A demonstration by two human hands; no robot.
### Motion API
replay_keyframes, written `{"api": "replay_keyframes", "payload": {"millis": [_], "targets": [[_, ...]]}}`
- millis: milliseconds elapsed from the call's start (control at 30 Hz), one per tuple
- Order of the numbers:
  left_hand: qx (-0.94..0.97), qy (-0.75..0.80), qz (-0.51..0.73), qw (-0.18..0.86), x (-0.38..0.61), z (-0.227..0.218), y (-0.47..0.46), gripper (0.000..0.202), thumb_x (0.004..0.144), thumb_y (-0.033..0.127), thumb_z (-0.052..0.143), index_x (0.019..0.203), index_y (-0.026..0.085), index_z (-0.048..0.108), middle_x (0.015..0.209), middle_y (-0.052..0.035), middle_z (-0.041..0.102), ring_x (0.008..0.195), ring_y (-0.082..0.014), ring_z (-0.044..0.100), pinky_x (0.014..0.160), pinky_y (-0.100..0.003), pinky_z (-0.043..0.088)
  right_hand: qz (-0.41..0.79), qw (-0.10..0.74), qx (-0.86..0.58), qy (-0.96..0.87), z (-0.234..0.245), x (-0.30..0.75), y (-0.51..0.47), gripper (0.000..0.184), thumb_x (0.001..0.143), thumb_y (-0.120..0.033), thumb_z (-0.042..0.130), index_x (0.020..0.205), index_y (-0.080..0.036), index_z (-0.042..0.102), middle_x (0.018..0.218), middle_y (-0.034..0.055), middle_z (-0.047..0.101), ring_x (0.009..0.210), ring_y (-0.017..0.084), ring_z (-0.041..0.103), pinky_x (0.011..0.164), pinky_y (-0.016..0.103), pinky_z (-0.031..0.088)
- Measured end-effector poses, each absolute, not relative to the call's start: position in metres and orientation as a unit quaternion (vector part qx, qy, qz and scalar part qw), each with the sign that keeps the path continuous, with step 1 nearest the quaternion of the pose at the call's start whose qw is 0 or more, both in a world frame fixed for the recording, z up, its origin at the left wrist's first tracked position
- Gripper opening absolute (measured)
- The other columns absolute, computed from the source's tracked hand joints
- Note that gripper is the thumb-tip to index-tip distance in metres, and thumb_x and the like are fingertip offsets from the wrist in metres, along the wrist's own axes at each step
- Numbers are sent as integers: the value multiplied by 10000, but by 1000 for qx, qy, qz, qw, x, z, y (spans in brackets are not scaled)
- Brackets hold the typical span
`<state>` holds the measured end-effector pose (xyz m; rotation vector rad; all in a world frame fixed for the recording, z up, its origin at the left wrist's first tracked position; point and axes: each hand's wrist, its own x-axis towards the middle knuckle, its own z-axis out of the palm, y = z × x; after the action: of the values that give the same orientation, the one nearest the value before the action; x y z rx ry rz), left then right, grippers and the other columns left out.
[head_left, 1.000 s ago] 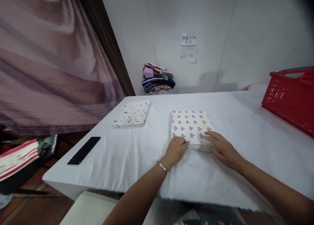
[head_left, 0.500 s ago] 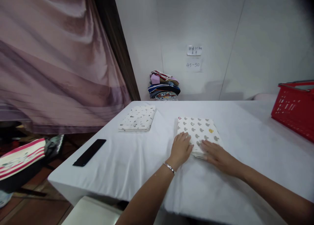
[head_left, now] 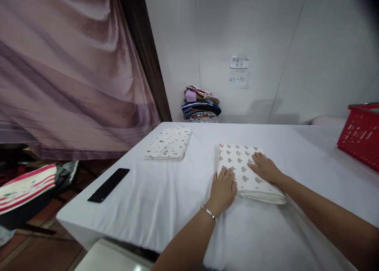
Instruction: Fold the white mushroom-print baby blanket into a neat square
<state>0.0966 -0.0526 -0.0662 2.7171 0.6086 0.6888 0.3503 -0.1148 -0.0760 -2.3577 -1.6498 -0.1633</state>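
Observation:
A folded white cloth (head_left: pixel 244 169) with grey mushroom-like prints lies on the white-covered table (head_left: pixel 177 208), its layered edge facing me. My left hand (head_left: pixel 224 186), with a silver bracelet at the wrist, rests on the cloth's near left corner, fingers stretched out. Flat on the right side of the same cloth lies my right hand (head_left: pixel 265 167), fingers pointing to the upper left. Neither hand grips anything. Further left sits a second folded white cloth (head_left: pixel 170 144) with small scattered prints, apart from both hands.
A black flat slab (head_left: pixel 109 185) lies near the table's left edge. At the right stands a red plastic basket (head_left: pixel 359 137). Behind the table is a pile of folded fabrics (head_left: pixel 201 105) against the wall. A pink curtain (head_left: pixel 74 73) hangs at left; a white stool (head_left: pixel 109 257) is below.
My right hand has moved from the cloth's near edge up to its right side. The near part of the cloth now shows larger, reaching further toward me. The view has shifted slightly.

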Motion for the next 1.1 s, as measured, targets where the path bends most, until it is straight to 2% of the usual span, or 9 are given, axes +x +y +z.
{"api": "replay_keyframes", "payload": {"millis": [133,267,433,533,667,767,933,1000,1100], "targets": [[935,210,243,150,95,-64,-53,331,900,241,394,1222,244,472,1354,-52,473,1324,-241,311,1027,-529,342,-57,231,-827,-510,-86,369,-115,514,845,-541,366,1173,-191,550,1314,133,497,1278,313,379,979,495,397],[923,198,264,196,94,-65,-50,302,889,233,413,1175,249,510,1346,-38,479,1317,-226,322,1027,-493,360,-31,317,-851,-417,-99,381,-125,572,786,-551,446,1235,-208,532,1233,119,573,1156,318,515,926,460,456],[845,303,350,267,95,-79,-32,382,854,247,476,1232,194,484,1418,-107,377,1318,-257,321,1017,-452,391,58,361,-862,-352,-97,373,-144,781,730,-592,542,1373,-170,406,1224,162,576,1012,324,605,829,443,503],[795,373,361,314,97,-83,-24,405,820,209,500,1223,189,464,1327,-139,471,1185,-262,477,918,-424,460,84,377,-857,-342,-92,369,-148,852,692,-576,608,1392,-151,377,1227,190,567,1009,339,604,811,450,506],[779,394,315,372,102,-76,-35,359,822,210,484,1179,206,451,1136,-94,593,944,-201,580,788,-350,495,110,393,-839,-361,-86,388,-143,842,680,-521,639,1395,-170,367,1207,179,580,966,326,620,789,445,511],[790,366,260,418,105,-69,-56,386,799,269,542,1173,212,463,1099,-61,598,906,-180,568,780,-309,484,107,368,-845,-373,-81,420,-138,869,677,-469,645,1414,-147,317,1227,182,561,996,327,607,846,440,490],[807,316,233,442,104,-62,-72,476,761,344,595,1212,241,479,1126,-33,568,940,-184,544,829,-298,445,87,221,-858,-456,-68,451,-127,716,696,-433,613,1319,-126,438,1175,194,595,1054,390,566,888,512,452],[798,323,222,459,102,-61,-70,512,750,363,606,1229,240,475,1118,-33,567,927,-184,544,827,-299,442,32,181,-841,-509,-63,439,-121,655,737,-453,557,1289,-111,470,1240,205,549,1129,403,510,937,531,410],[795,319,216,468,101,-61,-65,531,737,370,619,1232,236,480,1120,-36,567,933,-189,541,845,-306,435,-30,192,-802,-565,-57,394,-113,621,811,-503,437,1300,-121,463,1375,177,429,1275,355,371,1037,510,324]]}}
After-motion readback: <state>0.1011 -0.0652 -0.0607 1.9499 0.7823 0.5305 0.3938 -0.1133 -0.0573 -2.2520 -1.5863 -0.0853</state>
